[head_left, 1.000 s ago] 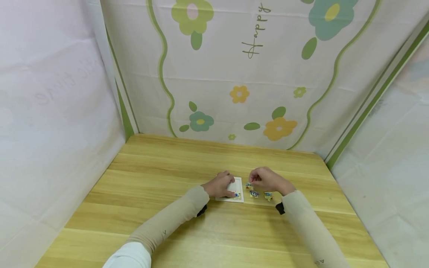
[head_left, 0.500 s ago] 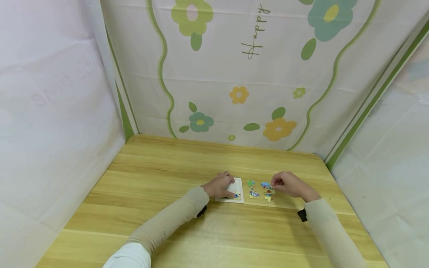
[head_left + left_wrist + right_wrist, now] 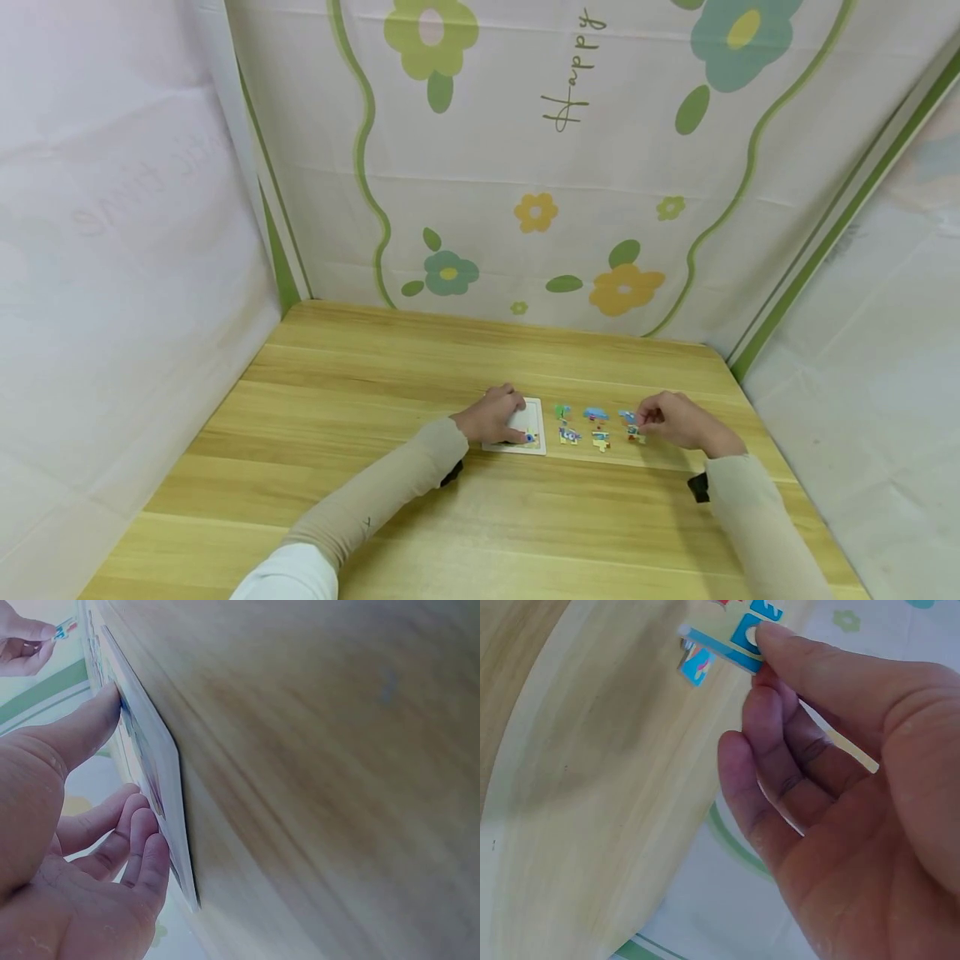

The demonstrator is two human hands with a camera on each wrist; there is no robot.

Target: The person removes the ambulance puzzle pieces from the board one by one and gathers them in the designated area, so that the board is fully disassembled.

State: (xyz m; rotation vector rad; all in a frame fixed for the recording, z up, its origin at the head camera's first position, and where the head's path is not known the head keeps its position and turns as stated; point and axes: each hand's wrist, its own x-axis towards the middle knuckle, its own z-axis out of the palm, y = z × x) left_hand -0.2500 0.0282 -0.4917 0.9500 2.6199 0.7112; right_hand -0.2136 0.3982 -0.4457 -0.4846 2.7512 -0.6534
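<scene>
My left hand (image 3: pixel 491 417) rests on a white puzzle board (image 3: pixel 531 427) lying flat on the wooden table (image 3: pixel 375 500). In the left wrist view its thumb (image 3: pixel 75 735) presses on the board (image 3: pixel 154 776) and its fingers (image 3: pixel 131 847) touch the near edge. My right hand (image 3: pixel 675 421) is at the right end of a row of small colourful puzzle pieces (image 3: pixel 597 414). It pinches one piece (image 3: pixel 634 432) low over the table. In the right wrist view thumb and fingertips (image 3: pixel 780 645) hold this blue piece (image 3: pixel 739 641), with another piece (image 3: pixel 696 667) lying beside it.
Several loose pieces lie between board and right hand, such as a green one (image 3: pixel 562 411) and one below it (image 3: pixel 568 435). A flowered cloth (image 3: pixel 525 167) walls the table at the back and both sides. The table edge runs close to my right wrist.
My right hand has moved to the right, from beside the board to the right end of the pieces, now spread out in a row. The left hand has stayed on the board.
</scene>
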